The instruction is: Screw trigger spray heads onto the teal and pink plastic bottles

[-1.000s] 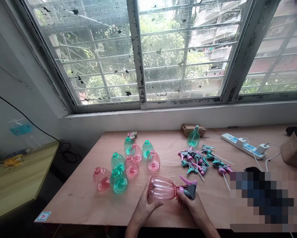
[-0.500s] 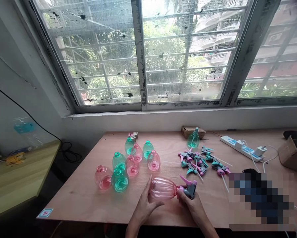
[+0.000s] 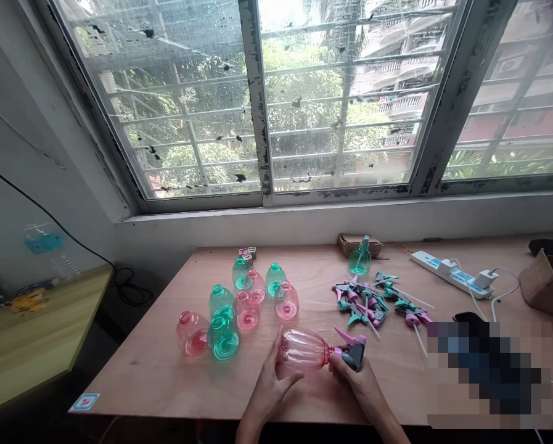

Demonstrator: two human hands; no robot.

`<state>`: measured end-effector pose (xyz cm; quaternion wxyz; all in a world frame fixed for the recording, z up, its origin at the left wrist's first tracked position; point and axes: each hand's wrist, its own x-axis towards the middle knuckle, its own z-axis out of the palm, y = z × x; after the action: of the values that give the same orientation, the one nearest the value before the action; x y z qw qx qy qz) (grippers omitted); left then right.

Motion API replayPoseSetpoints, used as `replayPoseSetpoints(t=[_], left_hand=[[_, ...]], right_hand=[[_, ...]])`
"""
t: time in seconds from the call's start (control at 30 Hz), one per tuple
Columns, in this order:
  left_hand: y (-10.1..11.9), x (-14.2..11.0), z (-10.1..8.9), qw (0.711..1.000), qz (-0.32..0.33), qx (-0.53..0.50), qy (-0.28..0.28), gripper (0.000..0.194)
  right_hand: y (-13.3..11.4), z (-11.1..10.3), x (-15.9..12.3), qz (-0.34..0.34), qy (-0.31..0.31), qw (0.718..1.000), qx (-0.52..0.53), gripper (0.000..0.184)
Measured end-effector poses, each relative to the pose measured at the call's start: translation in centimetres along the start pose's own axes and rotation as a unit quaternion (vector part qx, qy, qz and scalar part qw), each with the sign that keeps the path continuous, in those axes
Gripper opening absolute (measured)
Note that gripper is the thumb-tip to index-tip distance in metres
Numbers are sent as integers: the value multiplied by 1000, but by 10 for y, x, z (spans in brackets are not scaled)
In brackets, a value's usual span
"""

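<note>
A clear pink spray bottle (image 3: 303, 348) lies sideways between my hands, above the front of the table. My left hand (image 3: 272, 377) cups its base end, thumb stretched below and fingers behind it. On the neck, my right hand (image 3: 352, 374) pinches the pink collar of the grey spray head (image 3: 356, 354), whose pink trigger points up and left. Left of my hands stand several open pink and green bottles, among them a green bottle (image 3: 223, 338) and a pink bottle (image 3: 286, 301). To the right lies a pile of loose spray heads (image 3: 362, 301) with white tubes.
A green bottle with a spray head (image 3: 360, 258) stands at the back by a brown box (image 3: 345, 244). A power strip (image 3: 452, 275) with chargers and cables lies at right, near a cardboard box (image 3: 547, 287). A blurred dark object is at front right.
The view has shifted very slightly. Both hands keep their hold on the pink spray bottle, and the other bottles and spray heads stay in place.
</note>
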<state>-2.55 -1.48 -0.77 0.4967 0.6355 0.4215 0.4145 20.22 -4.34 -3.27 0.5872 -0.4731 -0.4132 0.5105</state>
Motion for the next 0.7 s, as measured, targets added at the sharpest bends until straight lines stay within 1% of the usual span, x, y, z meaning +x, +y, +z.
replayPoseSetpoints(t=[0.07,0.17,0.27,0.47,0.6,0.7], left_hand=[[-1,0,0,1000,1,4,-3,96],[-2,0,0,1000,-16,12,4,99],[-5,0,0,999,-32,14,17,93],[-7,0,1,1000,-20,8,16,96],[-4,-1,2,1000,-17,-5,15,103],[-2,0,2,1000,-19,-14,13,94]], right_hand=[[1,0,0,0,-2,1000,1,34],[1,0,1,2,-1,1000,1,36],[1,1,1,5,-2,1000,0,39],[-4,2,-1,5,-1,1000,2,40],[-6,3,-1,4,3,1000,3,41],[-6,3,-1,4,2,1000,3,41]])
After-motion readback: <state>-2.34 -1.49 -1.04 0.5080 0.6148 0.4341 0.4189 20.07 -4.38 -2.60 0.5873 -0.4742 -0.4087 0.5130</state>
